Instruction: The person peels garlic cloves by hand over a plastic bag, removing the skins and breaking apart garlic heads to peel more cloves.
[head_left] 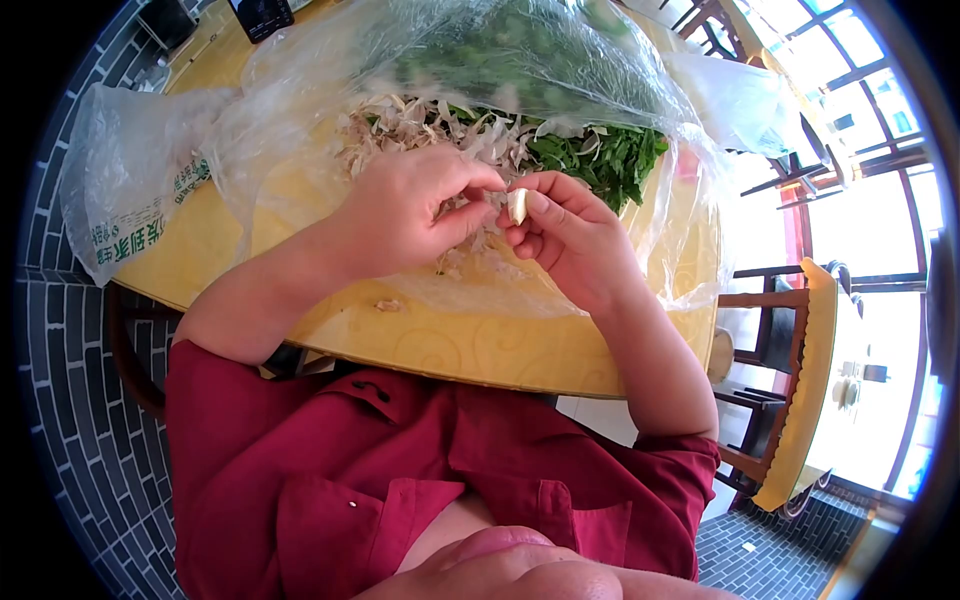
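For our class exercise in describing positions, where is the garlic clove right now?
In the head view, the garlic clove is above and slightly right of centre, pinched in the right hand, close beside the left hand.

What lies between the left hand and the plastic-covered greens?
Pale, papery peelings lie there, just beyond the left hand; the head view shows them.

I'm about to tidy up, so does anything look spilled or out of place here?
Slightly: a small peel scrap lies near the edge of the yellow tablecloth, apart from the pale peel heap, as if strayed.
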